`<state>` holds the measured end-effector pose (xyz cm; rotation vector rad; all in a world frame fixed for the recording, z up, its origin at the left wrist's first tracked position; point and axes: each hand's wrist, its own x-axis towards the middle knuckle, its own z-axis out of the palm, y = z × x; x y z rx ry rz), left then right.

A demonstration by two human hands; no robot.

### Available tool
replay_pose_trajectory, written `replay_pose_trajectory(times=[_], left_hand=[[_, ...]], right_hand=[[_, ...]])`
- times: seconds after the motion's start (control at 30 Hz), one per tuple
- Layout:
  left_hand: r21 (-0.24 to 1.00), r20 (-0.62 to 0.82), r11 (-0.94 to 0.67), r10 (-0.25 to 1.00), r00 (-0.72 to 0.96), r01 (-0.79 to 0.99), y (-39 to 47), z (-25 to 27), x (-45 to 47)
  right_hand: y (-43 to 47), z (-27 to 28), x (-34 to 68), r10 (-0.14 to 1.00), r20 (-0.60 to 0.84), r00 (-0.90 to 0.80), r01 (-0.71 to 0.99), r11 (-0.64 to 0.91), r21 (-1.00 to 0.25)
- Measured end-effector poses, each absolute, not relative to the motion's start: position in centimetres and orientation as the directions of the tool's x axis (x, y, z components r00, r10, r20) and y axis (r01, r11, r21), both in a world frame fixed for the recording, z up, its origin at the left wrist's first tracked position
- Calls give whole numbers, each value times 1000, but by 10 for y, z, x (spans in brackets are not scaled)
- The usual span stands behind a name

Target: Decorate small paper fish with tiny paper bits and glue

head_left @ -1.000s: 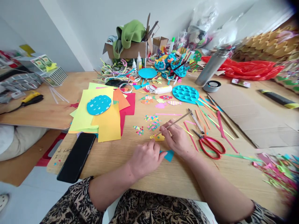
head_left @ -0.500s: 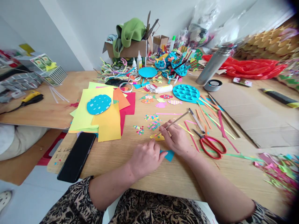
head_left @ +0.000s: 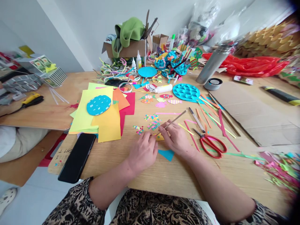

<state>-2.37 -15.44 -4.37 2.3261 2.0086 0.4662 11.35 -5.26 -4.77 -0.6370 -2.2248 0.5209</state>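
"Stick (head_left: 177,118): which hand has it?"

"Right hand (head_left: 175,138), fingers clamped round it, upper end aiming at two o'clock."

"And the yellow paper piece (head_left: 160,137)?"

"On the table (head_left: 131,123) between both hands, partly covered, with a blue scrap (head_left: 167,154) at its five o'clock, confetti (head_left: 153,125) at eleven."

"Left hand (head_left: 143,150)?"

"At the yellow piece's eight o'clock, fingers bunched together; whether they grip anything, I can't tell."

"Scissors (head_left: 212,146)?"

"Three o'clock from the right hand."

The left hand (head_left: 144,148) hides part of the yellow paper piece (head_left: 160,137); the lower tip of the stick (head_left: 177,118) is too small to resolve. The right edge truncates the cardboard sheet (head_left: 260,115); outlying paper scraps (head_left: 282,170) appear blurred.
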Motion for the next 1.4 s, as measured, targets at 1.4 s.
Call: replay_pose_trajectory(times=[1.4], left_hand=[[179, 281, -208, 947, 153, 961, -151, -44, -31]], right_hand=[[-45, -42, 114, 966, 204, -157, 171, 230, -958]])
